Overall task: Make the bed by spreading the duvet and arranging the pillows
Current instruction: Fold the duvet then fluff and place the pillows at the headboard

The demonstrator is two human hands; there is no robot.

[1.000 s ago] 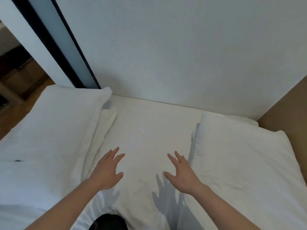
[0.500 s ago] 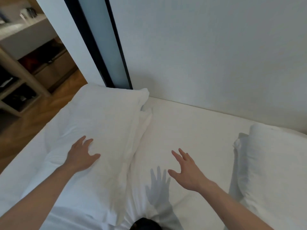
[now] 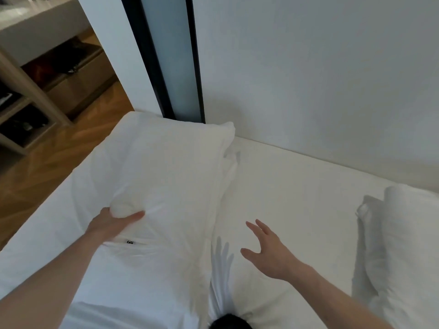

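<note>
In the head view, which is the only view given, a fold of the left pillow (image 3: pixel 161 176) is pinched by the left hand (image 3: pixel 111 225), with the thumb on top and the other fingers pushed under the soft bulge. It is judged that the pillow is gripped at this near part so that it can be pulled or turned toward its proper place at the head of the bed. The right hand (image 3: pixel 268 255) is held above the sheet (image 3: pixel 297 186) with fingers spread wide and nothing in it; probably it is kept ready to take the other side of the same pillow. This pillow is just to the left of the right hand, and a second pillow (image 3: pixel 408 245) is seen well apart on its right side. Between the two pillows a wide bare part of the sheet is left, so there is good room for moving. Beyond both hands the mattress is closed by the wall (image 3: pixel 320 79), so nothing can be pushed further there. To the left of the left hand the bed edge falls to the wooden floor (image 3: pixel 59 157), and a pillow pushed too far that way could slide off. Whether the duvet is in view cannot be told.
</note>
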